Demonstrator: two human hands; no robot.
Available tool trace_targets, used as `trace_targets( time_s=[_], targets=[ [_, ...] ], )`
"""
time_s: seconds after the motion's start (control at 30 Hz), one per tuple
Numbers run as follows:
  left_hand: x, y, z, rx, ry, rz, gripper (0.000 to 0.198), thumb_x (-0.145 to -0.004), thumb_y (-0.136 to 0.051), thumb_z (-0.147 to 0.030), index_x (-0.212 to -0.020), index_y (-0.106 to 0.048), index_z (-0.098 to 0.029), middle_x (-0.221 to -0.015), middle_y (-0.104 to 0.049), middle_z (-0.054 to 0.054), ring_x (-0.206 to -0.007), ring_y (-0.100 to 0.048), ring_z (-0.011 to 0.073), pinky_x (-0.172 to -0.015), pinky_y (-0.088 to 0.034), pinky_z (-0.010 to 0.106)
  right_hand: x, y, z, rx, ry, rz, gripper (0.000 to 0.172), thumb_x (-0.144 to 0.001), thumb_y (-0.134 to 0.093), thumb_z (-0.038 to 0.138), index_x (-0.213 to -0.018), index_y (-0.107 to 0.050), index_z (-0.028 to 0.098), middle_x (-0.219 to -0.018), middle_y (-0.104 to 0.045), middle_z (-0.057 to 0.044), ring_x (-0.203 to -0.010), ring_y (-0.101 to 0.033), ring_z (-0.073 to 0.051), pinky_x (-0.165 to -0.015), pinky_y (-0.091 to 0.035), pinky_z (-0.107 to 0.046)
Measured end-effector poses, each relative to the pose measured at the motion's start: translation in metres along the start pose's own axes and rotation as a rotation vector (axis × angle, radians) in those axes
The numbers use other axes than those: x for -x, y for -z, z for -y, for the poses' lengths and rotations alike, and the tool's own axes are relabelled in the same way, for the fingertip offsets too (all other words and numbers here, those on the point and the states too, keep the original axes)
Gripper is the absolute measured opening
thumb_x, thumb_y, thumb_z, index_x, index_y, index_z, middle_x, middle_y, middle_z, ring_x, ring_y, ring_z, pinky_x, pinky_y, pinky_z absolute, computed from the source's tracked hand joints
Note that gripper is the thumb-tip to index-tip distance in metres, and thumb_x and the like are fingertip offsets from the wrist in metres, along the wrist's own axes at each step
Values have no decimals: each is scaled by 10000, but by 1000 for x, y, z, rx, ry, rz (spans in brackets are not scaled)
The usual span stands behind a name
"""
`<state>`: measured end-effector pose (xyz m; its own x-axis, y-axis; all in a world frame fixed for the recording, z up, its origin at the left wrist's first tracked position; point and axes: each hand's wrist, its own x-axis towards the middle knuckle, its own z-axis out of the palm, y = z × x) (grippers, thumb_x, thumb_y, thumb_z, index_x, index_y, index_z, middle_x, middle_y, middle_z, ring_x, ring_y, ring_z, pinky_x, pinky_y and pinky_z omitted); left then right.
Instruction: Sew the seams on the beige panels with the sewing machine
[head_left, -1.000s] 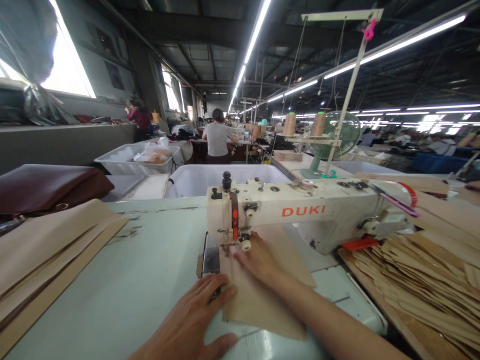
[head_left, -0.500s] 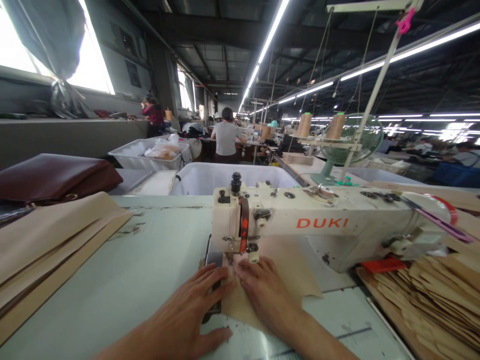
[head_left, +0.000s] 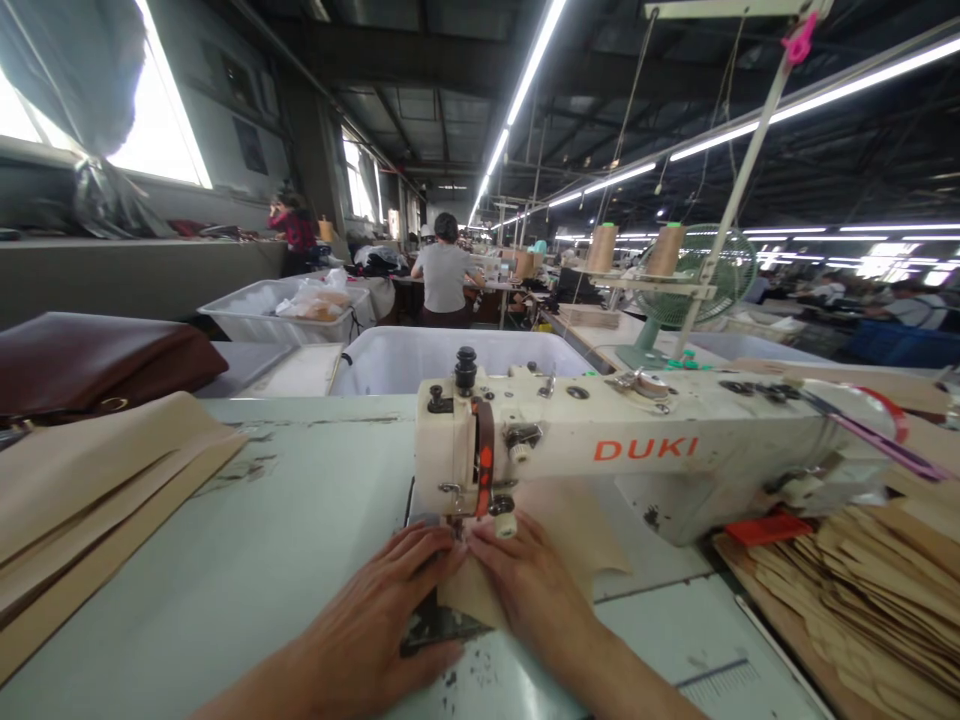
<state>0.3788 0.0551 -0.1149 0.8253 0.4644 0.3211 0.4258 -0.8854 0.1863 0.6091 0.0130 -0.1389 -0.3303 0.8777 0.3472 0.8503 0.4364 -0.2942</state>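
A white sewing machine [head_left: 652, 425] stands on the pale green table. Under its needle area lies a beige sheet of material [head_left: 585, 525], perhaps leather or lining, which runs out to the right behind my right hand. My left hand [head_left: 379, 605] rests left of the needle, fingers stretched forward, fingertips by the presser foot and thumb apart on the table. On the sheet, just right of the needle, my right hand [head_left: 536, 580] lies flat with extended fingers. The fingertips of both hands nearly meet. The needle point is partly hidden by the fingers.
Beige folded sheets [head_left: 97, 490] lie at the left, below a dark brown bag [head_left: 105, 365]. To the right is a stack of beige cut pieces [head_left: 855, 590] beside a red object [head_left: 769, 530]. A white bin [head_left: 457, 350] stands behind the table. Other people sit farther off.
The beige sheet has slid away from me under the needle, so its near edge lies closer to the machine. Both hands stay beside the needle, and the camera view has shifted slightly.
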Motion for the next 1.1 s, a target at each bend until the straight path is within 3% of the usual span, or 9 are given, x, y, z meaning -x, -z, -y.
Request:
trace_targets(
  time_s=[0.17, 0.33, 0.97, 1.1],
  targets=[
    [1, -2, 2, 13, 17, 32, 738, -881, -631, -549, -1493, -338, -259, -1446, -480, 94, -1350, -427, 325, -1146, -361, 527, 0, 1, 1, -47, -36, -55, 317, -969, -513, 179, -1245, -646, 259, -1285, -644, -45, -1229, -561, -214, -1143, -353, -421],
    [-2, 0, -2, 35, 65, 91, 686, -895, -589, -595, -1474, -396, -282, -1438, -476, 85, -1357, -419, 312, -1142, -372, 508, 3, -2, 0, -15, -26, -62, 372, -974, -474, 160, -1311, -603, 249, -1294, -639, -57, -1268, -538, -232, -1176, -287, -478],
    [2, -16, 1, 3, 98, 62, 788, -828, -690, -511, -1500, -347, -283, -1470, -434, 102, -1364, -400, 342, -1116, -401, 516, 5, -3, 2, 3, -8, -37, 377, -968, -531, 185, -1340, -571, 235, -1334, -615, -56, -1286, -510, -228, -1180, -252, -464],
    [-1, -9, 1, 24, 89, 61, 763, -831, -693, -506, -1485, -381, -267, -1455, -443, 104, -1353, -409, 337, -1124, -392, 496, 0, 16, 2, 69, 4, 18, 340, -972, -499, 189, -1293, -601, 236, -1235, -667, -42, -1174, -576, -208, -1095, -368, -397]
  ],
)
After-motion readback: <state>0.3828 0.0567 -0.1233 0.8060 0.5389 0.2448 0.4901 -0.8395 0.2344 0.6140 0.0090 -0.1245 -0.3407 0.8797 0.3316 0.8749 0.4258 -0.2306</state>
